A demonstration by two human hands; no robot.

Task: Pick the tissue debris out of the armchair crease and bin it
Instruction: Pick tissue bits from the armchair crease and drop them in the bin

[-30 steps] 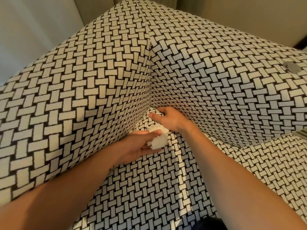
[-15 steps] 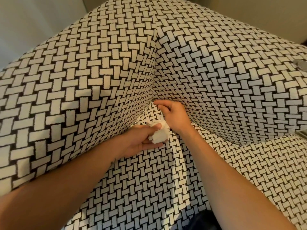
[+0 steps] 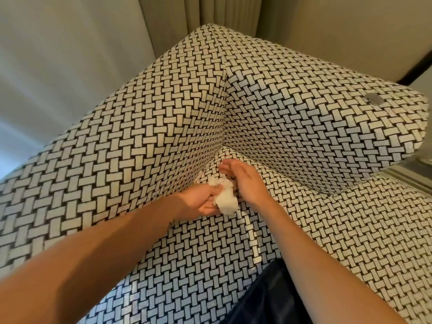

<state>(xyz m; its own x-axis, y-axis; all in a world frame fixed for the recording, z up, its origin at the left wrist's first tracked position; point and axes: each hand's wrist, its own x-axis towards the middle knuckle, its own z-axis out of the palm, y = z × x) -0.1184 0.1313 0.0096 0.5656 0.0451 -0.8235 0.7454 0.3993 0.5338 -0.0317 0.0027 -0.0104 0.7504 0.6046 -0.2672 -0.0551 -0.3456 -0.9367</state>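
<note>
Down at the back left corner of the seat (image 3: 198, 253), where the armchair (image 3: 304, 113) backrest, the left armrest (image 3: 117, 148) and the cushion meet, both hands are at work. The left hand (image 3: 198, 199) comes in along the foot of the armrest, and its fingers and thumb are curled round a crumpled wad of white tissue (image 3: 225, 197). The wad sits just off the seat fabric, near the crease (image 3: 217, 157) but out of it. A smaller white tuft sticks up above the left thumb.

The right hand (image 3: 245, 181) lies just beside the tissue on its right side. Its fingers are fairly straight and close together, pointing toward the corner of the crease, with the palm turned toward the wad. It holds nothing that I can see, and I cannot tell whether its fingers touch the tissue.

A grey round button (image 3: 373, 98) sits on the far right end of the backrest top. Pleated curtain (image 3: 222, 10) hangs behind the chair's back corner, and dark cloth (image 3: 268, 295) shows at the seat's front edge between the forearms.
</note>
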